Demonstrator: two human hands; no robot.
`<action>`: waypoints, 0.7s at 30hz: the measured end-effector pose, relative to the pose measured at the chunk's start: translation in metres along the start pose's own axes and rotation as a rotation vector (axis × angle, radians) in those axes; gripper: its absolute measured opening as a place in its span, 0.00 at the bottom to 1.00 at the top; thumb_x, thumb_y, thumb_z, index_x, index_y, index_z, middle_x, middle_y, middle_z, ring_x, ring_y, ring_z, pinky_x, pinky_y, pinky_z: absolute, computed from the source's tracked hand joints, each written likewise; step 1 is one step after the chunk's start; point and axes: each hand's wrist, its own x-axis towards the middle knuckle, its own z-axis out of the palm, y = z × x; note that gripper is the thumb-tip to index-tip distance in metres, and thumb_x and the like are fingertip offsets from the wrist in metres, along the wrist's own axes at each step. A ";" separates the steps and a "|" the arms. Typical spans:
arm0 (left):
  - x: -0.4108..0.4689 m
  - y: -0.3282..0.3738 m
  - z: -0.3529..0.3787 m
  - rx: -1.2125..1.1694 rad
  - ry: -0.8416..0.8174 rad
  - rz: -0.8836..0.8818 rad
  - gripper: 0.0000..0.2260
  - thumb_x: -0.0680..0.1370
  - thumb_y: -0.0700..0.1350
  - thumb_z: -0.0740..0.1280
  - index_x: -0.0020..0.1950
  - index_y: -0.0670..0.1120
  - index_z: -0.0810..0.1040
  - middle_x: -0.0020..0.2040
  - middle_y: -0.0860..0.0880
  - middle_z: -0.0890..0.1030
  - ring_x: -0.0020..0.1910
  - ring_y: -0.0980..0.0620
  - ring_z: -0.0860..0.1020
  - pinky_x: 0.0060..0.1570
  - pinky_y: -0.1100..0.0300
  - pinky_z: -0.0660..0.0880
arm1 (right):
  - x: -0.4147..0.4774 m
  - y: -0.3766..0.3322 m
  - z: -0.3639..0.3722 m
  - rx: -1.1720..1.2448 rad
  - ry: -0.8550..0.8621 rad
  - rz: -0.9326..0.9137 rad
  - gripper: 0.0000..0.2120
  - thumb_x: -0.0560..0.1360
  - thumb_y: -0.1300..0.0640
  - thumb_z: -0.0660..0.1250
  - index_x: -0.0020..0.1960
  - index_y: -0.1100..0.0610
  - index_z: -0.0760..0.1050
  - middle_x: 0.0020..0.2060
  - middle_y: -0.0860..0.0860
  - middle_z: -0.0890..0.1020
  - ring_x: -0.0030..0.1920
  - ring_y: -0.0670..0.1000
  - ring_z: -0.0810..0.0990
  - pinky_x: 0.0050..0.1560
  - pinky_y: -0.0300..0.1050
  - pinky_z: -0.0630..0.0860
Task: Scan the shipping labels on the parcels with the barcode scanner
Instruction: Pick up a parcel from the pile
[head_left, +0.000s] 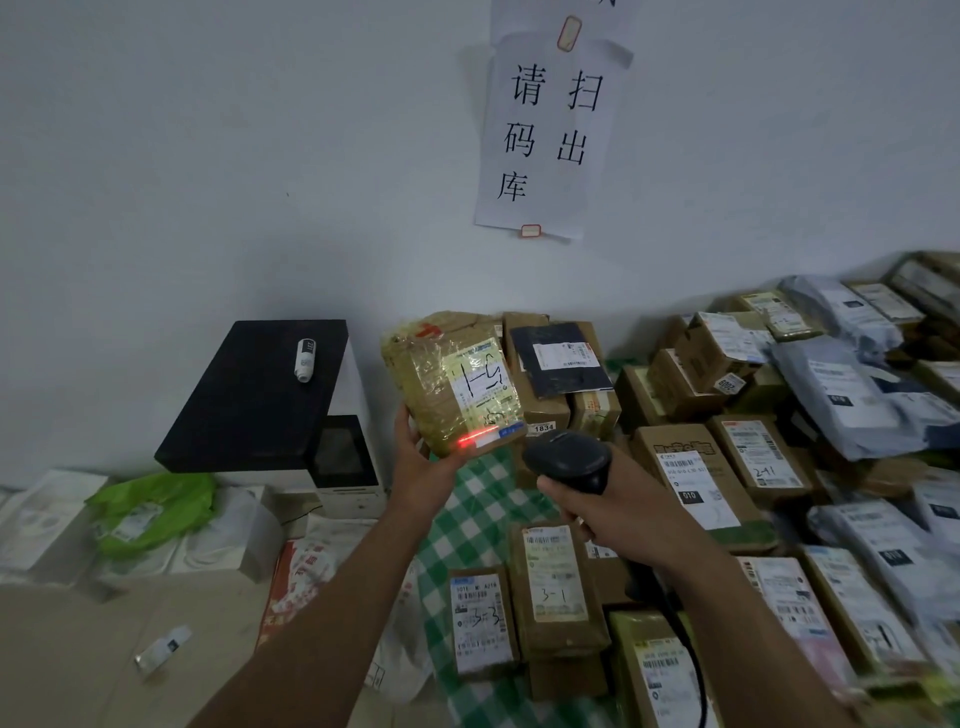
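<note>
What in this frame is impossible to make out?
Head view:
Label text on the held parcel: tape glare, too small.
Trigger of the scanner: covered by the right hand.
Fingers of the left hand: behind that parcel.
The parcels at the right edge: blurred, cut off.

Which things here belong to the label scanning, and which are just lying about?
Job: barcode scanner in the right hand; taped parcel in the left hand; piled parcels.
Lying about: white tube, black-topped machine, green bag, wall notice.
</note>
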 end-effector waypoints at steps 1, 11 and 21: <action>0.000 -0.001 0.000 0.002 -0.001 0.001 0.48 0.70 0.40 0.81 0.79 0.62 0.57 0.69 0.55 0.75 0.69 0.51 0.75 0.65 0.50 0.76 | 0.000 0.001 0.000 -0.001 0.004 0.001 0.20 0.77 0.48 0.74 0.67 0.44 0.73 0.41 0.48 0.85 0.34 0.38 0.81 0.36 0.33 0.76; 0.001 -0.007 0.001 -0.004 -0.006 -0.025 0.47 0.71 0.38 0.80 0.79 0.62 0.57 0.71 0.52 0.75 0.69 0.50 0.75 0.62 0.53 0.76 | 0.002 0.002 -0.009 -0.024 -0.002 -0.010 0.19 0.79 0.49 0.73 0.68 0.45 0.74 0.45 0.47 0.84 0.32 0.37 0.81 0.33 0.30 0.74; -0.064 -0.030 0.053 0.116 -0.263 -0.191 0.50 0.68 0.54 0.82 0.78 0.71 0.52 0.65 0.53 0.78 0.60 0.52 0.80 0.59 0.45 0.80 | -0.017 0.040 -0.043 -0.005 0.105 0.033 0.14 0.79 0.50 0.73 0.63 0.44 0.75 0.40 0.43 0.83 0.34 0.37 0.82 0.31 0.30 0.74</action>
